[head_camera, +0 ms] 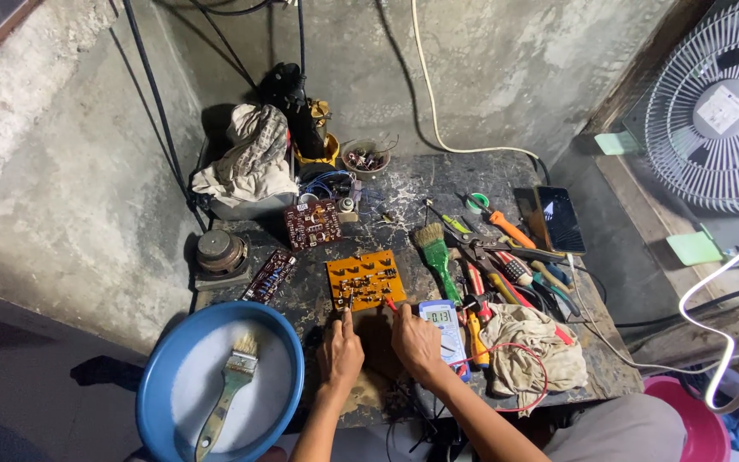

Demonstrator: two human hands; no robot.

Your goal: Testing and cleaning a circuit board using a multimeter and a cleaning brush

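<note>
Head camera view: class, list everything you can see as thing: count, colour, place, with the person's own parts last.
Orange circuit board: one, orange, bench centre.
Dark circuit boards: two, reddish-brown, one behind it, one at left edge.
Multimeter: one, blue-grey, right of the hands.
Green brush: one, green handle, beside orange board.
Basin: one, blue, front left, holding a paintbrush.
Hand tools: several, mixed colours, bench right.
Rag: one, beige, front right.
Phone: one, black, right.
Fan: one, white, upper right.
Left hand: probe on board.
Right hand: red probe.
</note>
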